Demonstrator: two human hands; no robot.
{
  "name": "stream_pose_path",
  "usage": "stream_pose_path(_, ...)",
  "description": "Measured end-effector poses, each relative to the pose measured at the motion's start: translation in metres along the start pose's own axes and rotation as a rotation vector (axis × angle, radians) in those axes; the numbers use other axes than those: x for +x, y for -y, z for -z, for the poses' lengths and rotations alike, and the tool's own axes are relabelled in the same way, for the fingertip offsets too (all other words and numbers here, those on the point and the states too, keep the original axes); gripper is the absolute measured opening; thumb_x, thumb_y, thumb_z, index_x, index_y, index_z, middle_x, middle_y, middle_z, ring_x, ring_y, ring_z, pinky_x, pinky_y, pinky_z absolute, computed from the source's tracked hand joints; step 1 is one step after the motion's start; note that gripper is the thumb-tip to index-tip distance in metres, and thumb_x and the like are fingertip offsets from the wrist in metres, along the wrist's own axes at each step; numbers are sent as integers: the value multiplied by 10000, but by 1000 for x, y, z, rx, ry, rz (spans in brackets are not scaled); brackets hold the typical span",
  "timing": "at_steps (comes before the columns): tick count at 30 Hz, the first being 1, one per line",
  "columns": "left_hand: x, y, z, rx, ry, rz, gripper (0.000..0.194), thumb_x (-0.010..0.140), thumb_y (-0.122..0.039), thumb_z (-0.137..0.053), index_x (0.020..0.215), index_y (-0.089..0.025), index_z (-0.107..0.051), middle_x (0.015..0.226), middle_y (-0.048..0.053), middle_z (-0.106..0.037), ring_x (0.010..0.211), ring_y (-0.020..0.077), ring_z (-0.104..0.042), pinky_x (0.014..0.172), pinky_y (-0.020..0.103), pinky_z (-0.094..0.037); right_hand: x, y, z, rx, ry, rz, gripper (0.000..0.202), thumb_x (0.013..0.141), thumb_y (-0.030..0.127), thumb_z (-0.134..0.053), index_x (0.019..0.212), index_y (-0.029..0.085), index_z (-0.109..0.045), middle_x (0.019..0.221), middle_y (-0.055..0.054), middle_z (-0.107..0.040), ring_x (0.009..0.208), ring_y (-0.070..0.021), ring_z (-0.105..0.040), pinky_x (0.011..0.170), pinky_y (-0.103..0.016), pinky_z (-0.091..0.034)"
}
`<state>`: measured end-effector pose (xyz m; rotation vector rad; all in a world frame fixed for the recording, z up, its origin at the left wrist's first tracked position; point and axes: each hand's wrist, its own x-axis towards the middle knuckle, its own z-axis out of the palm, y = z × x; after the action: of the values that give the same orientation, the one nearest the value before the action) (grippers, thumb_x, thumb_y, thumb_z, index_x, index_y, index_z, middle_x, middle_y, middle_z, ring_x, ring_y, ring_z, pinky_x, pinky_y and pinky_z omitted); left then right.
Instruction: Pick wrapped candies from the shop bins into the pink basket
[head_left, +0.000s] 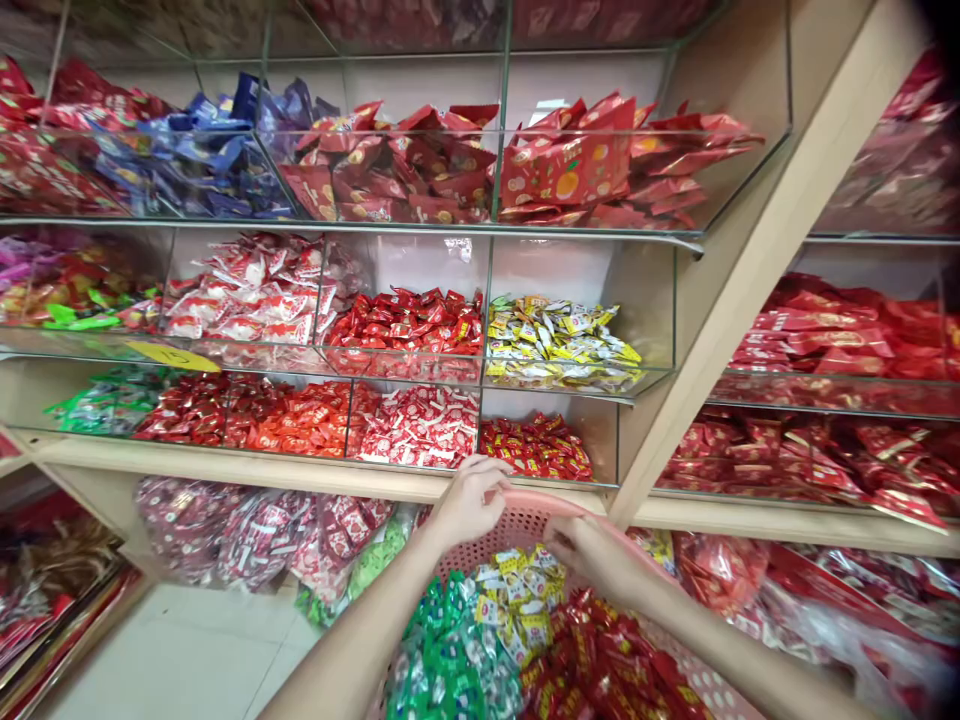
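A pink perforated plastic basket [716,690] is tilted below the shelves. Inside it lie green-wrapped candies [439,650], yellow-and-white-wrapped candies [519,605] and red-wrapped candies [607,660], in separate heaps. My left hand [474,502] is at the basket's far rim, its fingers bent around the edge just in front of the lowest shelf. Over the right inner side of the basket is my right hand [574,545], fingers curled in beside the yellow candies. What it holds, if anything, is hidden. Small red candies [536,447] fill the bin just beyond both hands.
Clear-fronted shelf bins hold red packets [562,165], blue packets [217,150], yellow-and-white candies [562,340] and red-and-white candies [420,425]. A yellow price tag [172,356] hangs at left. Bagged candies [262,535] sit under the shelf, above a tiled floor [180,650]. A slanting wooden post [739,270] divides the shelves.
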<state>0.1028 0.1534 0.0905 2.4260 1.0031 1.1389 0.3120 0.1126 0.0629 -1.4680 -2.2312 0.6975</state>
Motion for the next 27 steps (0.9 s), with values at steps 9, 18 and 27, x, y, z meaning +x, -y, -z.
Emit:
stream_pose_path(9, -1, 2, 0, -12, 4, 3, 282, 689, -24, -468, 815, -204, -645, 1040, 6, -644, 1027, 183, -512, 935, 351, -376, 10, 69, 50, -189, -79, 260, 250, 885, 259, -428, 779, 192, -645, 764, -38, -671, 677, -150, -585, 623, -238, -398)
stream_pose_path(18, 0, 3, 0, -14, 16, 30, 299, 675, -30, -452, 819, -196, -655, 1052, 22, -640, 1024, 205, -513, 928, 390, -387, 74, 139, 178, -185, -591, 385, 190, 810, 277, -537, 748, 155, -669, 662, -3, -647, 602, -111, -538, 609, -238, -393)
stream_pose_path(27, -1, 3, 2, -22, 18, 28, 309, 666, -12, -455, 821, -191, -653, 1051, 30, -637, 1037, 201, -503, 940, 378, -380, 145, 133, 178, -323, -419, 99, 152, 725, 207, -577, 680, 148, -709, 673, -46, -674, 686, -157, -595, 603, -235, -384)
